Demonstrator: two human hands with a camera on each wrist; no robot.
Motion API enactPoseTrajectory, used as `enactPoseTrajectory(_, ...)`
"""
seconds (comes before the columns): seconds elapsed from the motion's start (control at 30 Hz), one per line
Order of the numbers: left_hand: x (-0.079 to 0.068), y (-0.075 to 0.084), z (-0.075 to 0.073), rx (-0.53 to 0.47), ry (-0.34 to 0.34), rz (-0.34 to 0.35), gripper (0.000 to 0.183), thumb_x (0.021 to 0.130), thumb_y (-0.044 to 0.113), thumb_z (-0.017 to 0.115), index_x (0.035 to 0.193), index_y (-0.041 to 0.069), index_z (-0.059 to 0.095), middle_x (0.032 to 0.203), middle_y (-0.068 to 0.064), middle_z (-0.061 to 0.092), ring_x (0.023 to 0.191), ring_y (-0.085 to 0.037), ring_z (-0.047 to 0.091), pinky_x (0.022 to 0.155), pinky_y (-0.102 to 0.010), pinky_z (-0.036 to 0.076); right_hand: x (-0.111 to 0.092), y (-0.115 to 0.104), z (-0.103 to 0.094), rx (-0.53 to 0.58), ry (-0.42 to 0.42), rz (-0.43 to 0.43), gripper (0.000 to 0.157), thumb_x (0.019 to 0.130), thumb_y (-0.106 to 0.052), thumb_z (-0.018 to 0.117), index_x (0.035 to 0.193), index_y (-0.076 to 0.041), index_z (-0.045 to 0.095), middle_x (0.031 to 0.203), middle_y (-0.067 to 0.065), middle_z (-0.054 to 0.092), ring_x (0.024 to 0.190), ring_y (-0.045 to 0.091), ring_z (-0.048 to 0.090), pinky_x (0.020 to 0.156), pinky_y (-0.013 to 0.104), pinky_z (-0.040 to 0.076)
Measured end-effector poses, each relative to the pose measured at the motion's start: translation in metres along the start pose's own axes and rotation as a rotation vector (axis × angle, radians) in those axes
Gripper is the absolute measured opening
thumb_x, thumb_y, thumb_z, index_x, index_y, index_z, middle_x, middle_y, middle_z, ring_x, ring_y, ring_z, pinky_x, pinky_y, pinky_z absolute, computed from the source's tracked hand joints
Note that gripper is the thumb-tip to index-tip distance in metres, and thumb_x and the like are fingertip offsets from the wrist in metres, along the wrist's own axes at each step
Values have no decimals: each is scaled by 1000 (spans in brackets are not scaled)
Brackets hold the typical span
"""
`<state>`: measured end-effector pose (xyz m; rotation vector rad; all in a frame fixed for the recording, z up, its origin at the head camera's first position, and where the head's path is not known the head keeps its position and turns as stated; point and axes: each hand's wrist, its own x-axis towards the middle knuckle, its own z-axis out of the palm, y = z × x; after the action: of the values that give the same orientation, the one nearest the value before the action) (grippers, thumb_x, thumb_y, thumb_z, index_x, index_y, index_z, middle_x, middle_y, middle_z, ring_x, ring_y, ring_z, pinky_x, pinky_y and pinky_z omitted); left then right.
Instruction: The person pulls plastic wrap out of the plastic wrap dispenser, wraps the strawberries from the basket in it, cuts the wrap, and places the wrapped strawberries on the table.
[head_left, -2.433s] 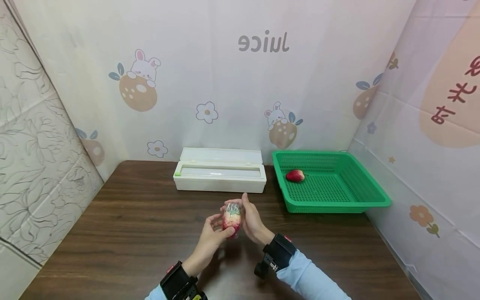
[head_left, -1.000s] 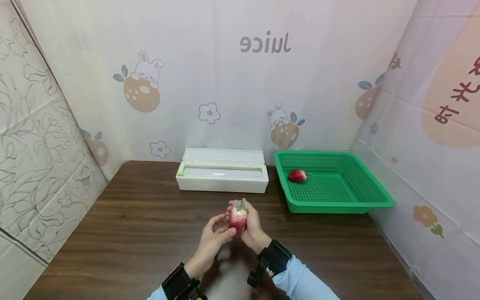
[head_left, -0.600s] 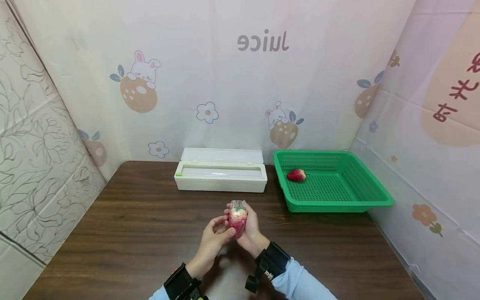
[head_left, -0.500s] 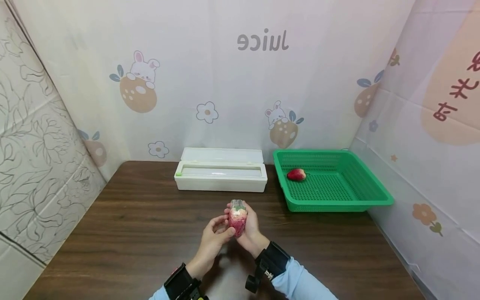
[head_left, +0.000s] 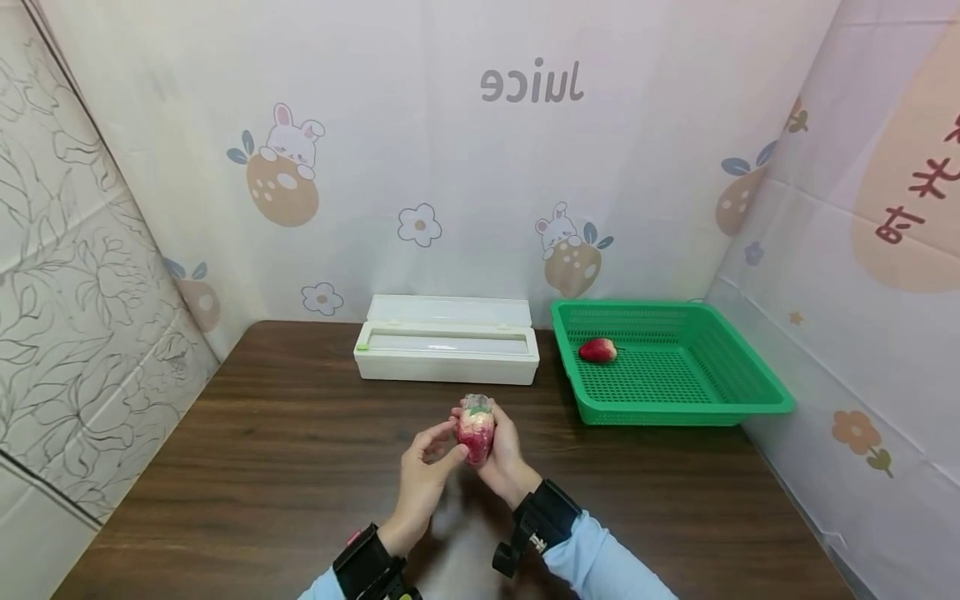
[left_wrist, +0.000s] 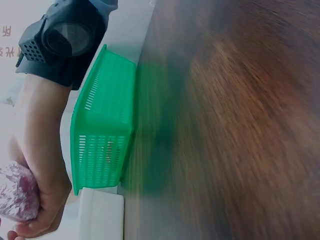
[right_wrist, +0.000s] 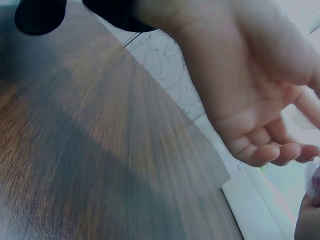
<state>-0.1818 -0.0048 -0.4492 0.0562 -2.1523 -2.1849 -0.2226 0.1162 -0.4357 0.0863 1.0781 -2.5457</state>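
Both hands hold a red-and-cream fruit (head_left: 476, 433) wrapped in clear plastic film, with a green patch near its upper end. It is upright above the middle of the table. My right hand (head_left: 507, 462) cups it from behind and the right. My left hand (head_left: 423, 479) has its thumb tip at the fruit's lower left and its fingers against the left side; the other fingers are curled, as the right wrist view shows. The left wrist view shows the right hand (left_wrist: 45, 170) around the shiny wrapped fruit (left_wrist: 19, 192).
A long white box (head_left: 446, 367) with raised lid, probably a cling film dispenser, stands at the back. To its right, a green plastic basket (head_left: 682, 408) holds another red fruit (head_left: 597, 350) with a pale end and thin stem. Printed cloth (head_left: 480, 167) hangs behind the brown table (head_left: 262, 467).
Over the last seconds the right hand has turned from beside the wrapped fruit to cupping it from behind. The fruit has shifted slightly up and right. Both hands still hold it.
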Motion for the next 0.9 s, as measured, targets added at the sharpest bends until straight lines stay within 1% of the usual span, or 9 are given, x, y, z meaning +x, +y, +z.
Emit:
enactPoseTrajectory(0.13, 2, 0, 2, 1, 40, 20, 39, 75, 16, 75, 112, 11, 66, 107, -8, 59, 86, -16, 46, 73, -24, 36, 2, 4, 0, 15, -32, 2, 46, 101, -36, 20, 125, -1, 37, 103, 2, 63, 96, 11, 60, 83, 21, 46)
enactPoseTrajectory(0.27, 3, -2, 2, -36, 54, 7, 39, 75, 14, 74, 113, 9, 64, 109, -10, 59, 95, -20, 51, 75, -21, 42, 2, 7, 0, 34, -93, 13, 48, 101, -36, 19, 129, -2, 36, 111, 3, 62, 109, 12, 55, 87, 21, 45)
enactPoseTrajectory(0.37, 4, -4, 0, -77, 18, -9, 41, 78, 16, 72, 116, 7, 61, 115, -13, 59, 104, -24, 54, 77, -23, 49, 3, 8, 1, 41, -118, 25, 53, 100, -39, 17, 137, -3, 28, 121, 3, 58, 123, 16, 46, 92, 22, 42)
enactPoseTrajectory(0.4, 4, -4, -1, -93, 3, -18, 41, 78, 17, 72, 117, 7, 60, 117, -14, 58, 107, -25, 54, 77, -24, 50, 3, 9, 1, 42, -120, 26, 54, 100, -40, 16, 139, -3, 25, 124, 3, 57, 124, 16, 45, 93, 23, 40)
enactPoseTrajectory(0.5, 5, -6, -3, -135, -29, -30, 44, 80, 16, 70, 119, 3, 56, 123, -17, 55, 111, -28, 54, 80, -26, 51, 3, 10, 3, 45, -111, 37, 55, 100, -42, 16, 140, -5, 23, 130, 4, 53, 124, 15, 45, 96, 25, 38)
enactPoseTrajectory(0.6, 5, -8, -5, -163, -45, -46, 45, 80, 15, 70, 120, 1, 53, 126, -18, 51, 112, -29, 53, 82, -27, 51, 3, 13, 3, 27, -119, 41, 55, 100, -43, 16, 140, -7, 24, 137, 8, 46, 116, 11, 51, 98, 27, 38)
enactPoseTrajectory(0.67, 5, -9, -7, -175, -60, -56, 47, 81, 15, 69, 122, 1, 52, 127, -19, 50, 113, -30, 53, 83, -29, 51, 4, 14, 3, 15, -124, 47, 54, 100, -43, 16, 139, -8, 25, 139, 10, 44, 116, 12, 51, 98, 27, 37)
enactPoseTrajectory(0.8, 6, -11, -14, -173, -106, -80, 51, 83, 19, 67, 127, 2, 48, 131, -20, 46, 114, -30, 53, 85, -32, 50, 5, 17, 3, 4, -123, 72, 56, 100, -43, 15, 143, -7, 21, 141, 12, 41, 121, 14, 47, 102, 32, 33)
enactPoseTrajectory(0.9, 5, -11, -23, -162, -129, -96, 52, 84, 20, 66, 128, 2, 46, 133, -19, 44, 114, -28, 53, 85, -32, 50, 6, 20, 3, 2, -120, 111, 60, 99, -44, 15, 146, -7, 11, 146, 14, 32, 128, 17, 39, 108, 38, 25)
